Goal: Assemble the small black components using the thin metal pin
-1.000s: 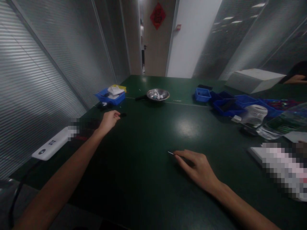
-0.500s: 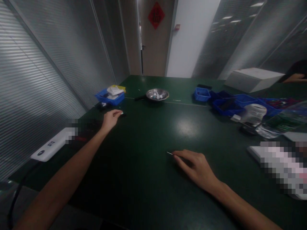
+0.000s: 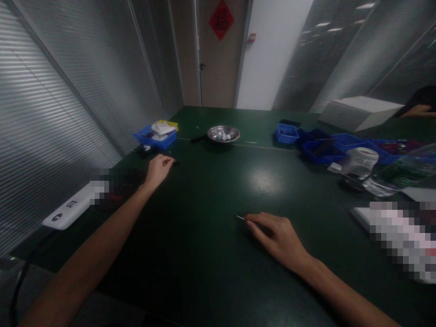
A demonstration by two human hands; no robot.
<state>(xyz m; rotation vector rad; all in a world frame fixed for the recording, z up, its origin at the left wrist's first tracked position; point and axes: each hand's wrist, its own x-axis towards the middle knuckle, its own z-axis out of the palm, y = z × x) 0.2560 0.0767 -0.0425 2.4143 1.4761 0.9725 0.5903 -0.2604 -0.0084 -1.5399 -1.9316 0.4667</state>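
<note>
On the left of the desk (image 3: pixel 204 195), my left hand (image 3: pixel 158 171) has edged right onto a small dark piece (image 3: pixel 176 161), pinched narrow, hold unclear; right hand (image 3: pixel 281 238) unmoved, pinching a thin stick (image 3: pixel 240 217). Left seems the busy one.

Head view looks forward (and down) across the table (image 3: pixel 204 190).

Red diamond (image 3: pixel 221 20) on the door (image 3: pixel 220 75)
</note>
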